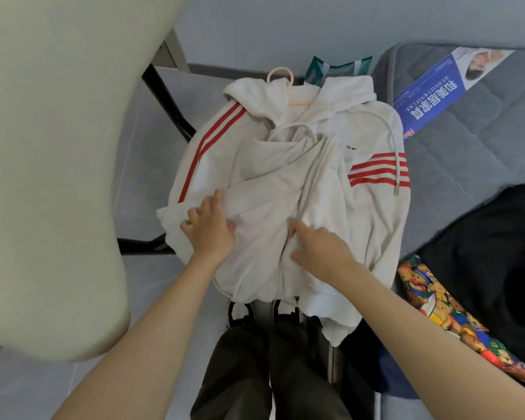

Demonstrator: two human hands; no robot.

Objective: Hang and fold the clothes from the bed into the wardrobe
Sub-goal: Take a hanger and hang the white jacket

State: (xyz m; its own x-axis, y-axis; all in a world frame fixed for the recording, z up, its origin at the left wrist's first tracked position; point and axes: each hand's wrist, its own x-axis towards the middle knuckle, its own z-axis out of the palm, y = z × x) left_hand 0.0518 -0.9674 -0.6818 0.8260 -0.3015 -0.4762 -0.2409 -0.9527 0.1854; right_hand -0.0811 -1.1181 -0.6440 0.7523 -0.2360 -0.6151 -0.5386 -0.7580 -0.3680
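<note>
At the bottom of the frame the person stands in dark trousers (255,368), both arms reaching forward. The left hand (208,228) has its fingers (193,214) curled into a fold of the white hoodie (270,183). The right hand (319,250) lies on the cloth, forefinger out, the rest buried, so I cannot tell whether it grips. The hoodie lies bunched mid-frame, just beside the bed (482,131) at right, with a pink hanger (281,74) showing at its far end. The risk I see is that, lifted by the hem, it could slide off the hanger, or the loose drawstring (391,137) could snag. A black garment (497,253) lies on the bed.
</note>
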